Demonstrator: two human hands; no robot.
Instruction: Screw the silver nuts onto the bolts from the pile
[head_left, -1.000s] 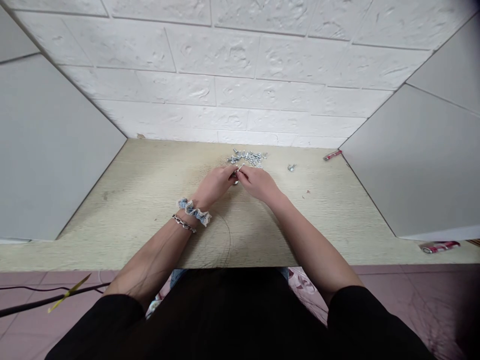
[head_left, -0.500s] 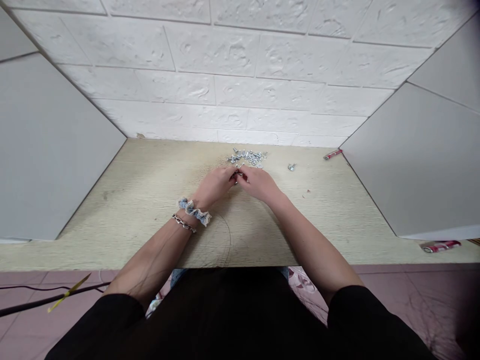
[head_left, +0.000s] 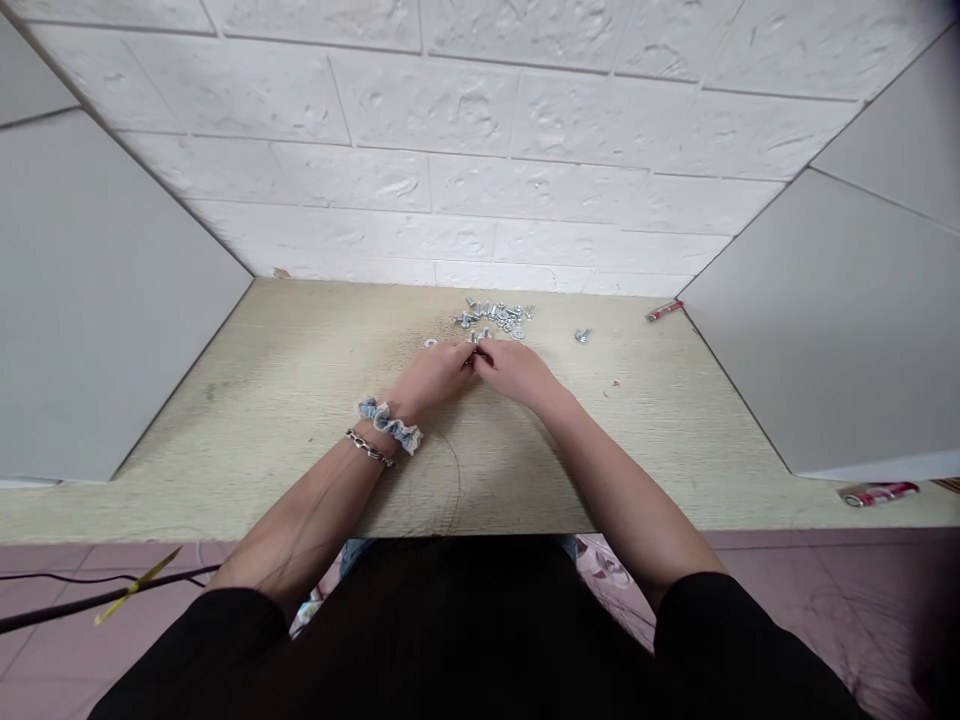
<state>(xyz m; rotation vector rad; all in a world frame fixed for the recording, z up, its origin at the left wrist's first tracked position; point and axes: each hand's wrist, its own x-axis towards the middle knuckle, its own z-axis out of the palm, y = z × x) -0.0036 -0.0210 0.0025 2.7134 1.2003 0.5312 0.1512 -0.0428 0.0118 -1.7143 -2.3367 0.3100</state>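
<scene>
My left hand (head_left: pixel 437 375) and my right hand (head_left: pixel 516 370) meet at the fingertips over the middle of the tabletop. Both are closed in a pinch, and the small thing between them is mostly hidden by the fingers. Just past the fingertips, a couple of silver bolts (head_left: pixel 485 334) show. A flat washer (head_left: pixel 430 343) lies beside the left hand's knuckles. Farther back is a loose pile of silver bolts, nuts and washers (head_left: pixel 504 314).
The pale wooden tabletop (head_left: pixel 262 420) ends at a white brick-pattern wall (head_left: pixel 465 180), with grey panels (head_left: pixel 112 280) at the sides. A bolt with a washer (head_left: pixel 583 336) lies apart on the right. Red cylinders (head_left: pixel 664 310) lie by the right panel.
Both hands have drawn slightly nearer to me, uncovering the washer by the left hand and more of the bolts past the fingertips. The metal glimpsed between the fingers is now less visible.
</scene>
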